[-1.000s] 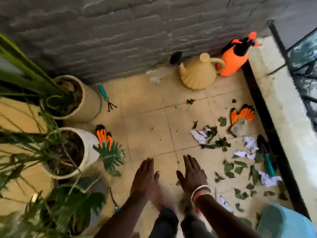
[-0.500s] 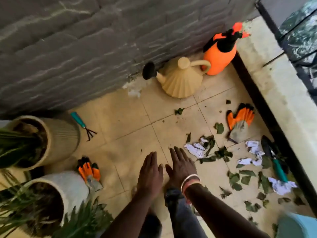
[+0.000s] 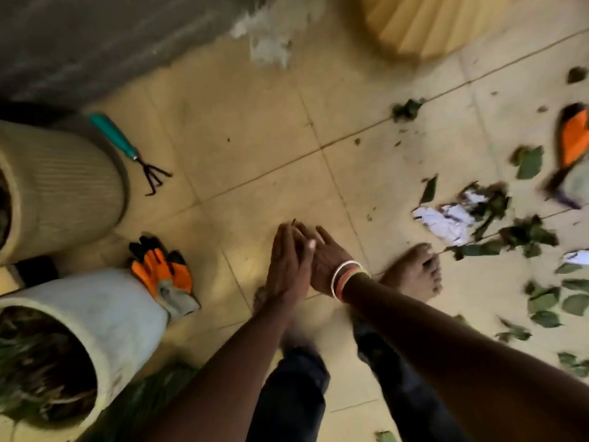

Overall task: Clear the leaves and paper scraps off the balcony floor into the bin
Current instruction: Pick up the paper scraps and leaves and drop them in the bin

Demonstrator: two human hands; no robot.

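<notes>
Green leaves (image 3: 529, 234) and crumpled white paper scraps (image 3: 444, 220) lie scattered over the tiled balcony floor (image 3: 255, 148) on the right. My left hand (image 3: 287, 266) and my right hand (image 3: 325, 256), bangles on its wrist, are held together above the floor at centre, fingers straight and touching each other, holding nothing. They are well left of the litter. My bare foot (image 3: 414, 272) stands just right of the hands. No bin is in view.
An orange work glove (image 3: 162, 275) leans by a white plant pot (image 3: 89, 330); a ribbed beige pot (image 3: 60, 186) and a teal hand rake (image 3: 127, 151) are at left. Another orange glove (image 3: 573, 145) lies at the right edge. A yellow watering can (image 3: 424, 23) stands by the wall.
The view has dropped closer to the floor and swung left. My two hands, apart before, have come together with fingers touching. The bin has left the frame.
</notes>
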